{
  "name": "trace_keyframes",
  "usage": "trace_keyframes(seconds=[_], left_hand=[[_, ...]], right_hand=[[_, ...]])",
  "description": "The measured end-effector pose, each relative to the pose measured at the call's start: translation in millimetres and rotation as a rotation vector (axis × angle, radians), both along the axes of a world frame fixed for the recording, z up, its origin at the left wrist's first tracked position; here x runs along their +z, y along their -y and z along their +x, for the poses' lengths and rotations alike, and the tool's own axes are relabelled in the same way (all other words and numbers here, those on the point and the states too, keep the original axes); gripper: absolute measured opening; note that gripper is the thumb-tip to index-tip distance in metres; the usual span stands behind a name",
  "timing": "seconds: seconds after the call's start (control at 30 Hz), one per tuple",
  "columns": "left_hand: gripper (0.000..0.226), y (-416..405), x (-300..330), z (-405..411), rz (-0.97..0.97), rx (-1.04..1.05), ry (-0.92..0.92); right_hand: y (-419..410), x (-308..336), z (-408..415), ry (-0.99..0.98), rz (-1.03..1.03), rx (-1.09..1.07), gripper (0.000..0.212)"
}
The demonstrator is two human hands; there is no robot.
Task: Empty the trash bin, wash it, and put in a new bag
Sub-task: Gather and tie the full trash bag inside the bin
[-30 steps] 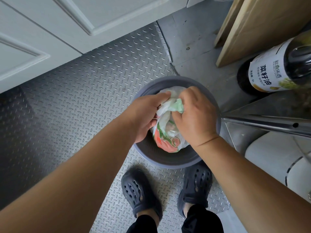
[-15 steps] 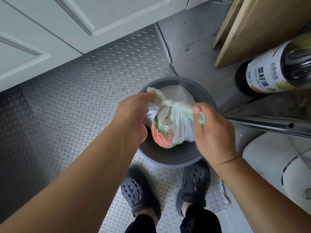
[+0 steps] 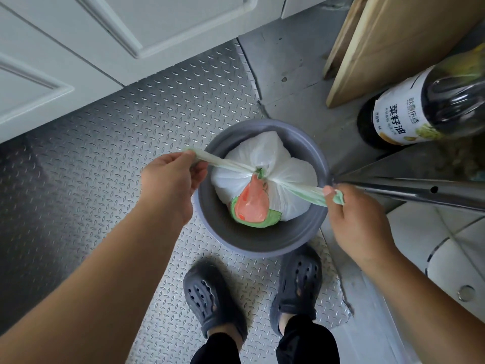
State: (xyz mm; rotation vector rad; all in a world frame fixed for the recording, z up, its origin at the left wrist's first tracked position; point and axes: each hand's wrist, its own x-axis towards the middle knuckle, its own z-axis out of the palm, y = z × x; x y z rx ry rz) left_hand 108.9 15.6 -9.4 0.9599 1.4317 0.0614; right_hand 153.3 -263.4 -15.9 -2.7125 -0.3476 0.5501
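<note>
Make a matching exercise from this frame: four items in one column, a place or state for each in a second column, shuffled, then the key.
Items:
1. trash bag
2. left hand
3. oil bottle
4. trash bin

Places or states:
A. stands upper right, by the wooden boards
B. knotted at the top, sitting inside the bin
C. on the floor, just ahead of the shoes
D. pulls one bag tail out toward the left

Pairs: 1-B, 2-D, 3-A, 4-C
</note>
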Motion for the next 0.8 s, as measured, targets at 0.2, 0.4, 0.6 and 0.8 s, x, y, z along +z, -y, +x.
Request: trace_keyframes(seconds=[0.2, 0.4, 0.6, 0.8], left_hand=[[0.021, 11.5, 20.9, 13.1, 0.101, -0.180, 0.199], [0.016, 28.5, 36.2, 25.8, 0.184, -0.398, 0.260], [0.011, 30.7, 41.4, 24.1, 0.181, -0.491, 0.221], [0.021, 12.3, 51.4, -17.6, 0.265, -0.569, 0.038]], right_hand=[[-51.3, 12.1, 24.2, -0.365, 0.650, -0.628, 0.026], [-117.0, 8.5, 34.7, -0.363, 0.427, -0.084, 0.022], [-128.0, 3.6, 34.3, -0.345, 0.226, 0.174, 0.015], [-120.5, 18.7, 29.0, -0.379, 0.197, 0.113, 0.026]])
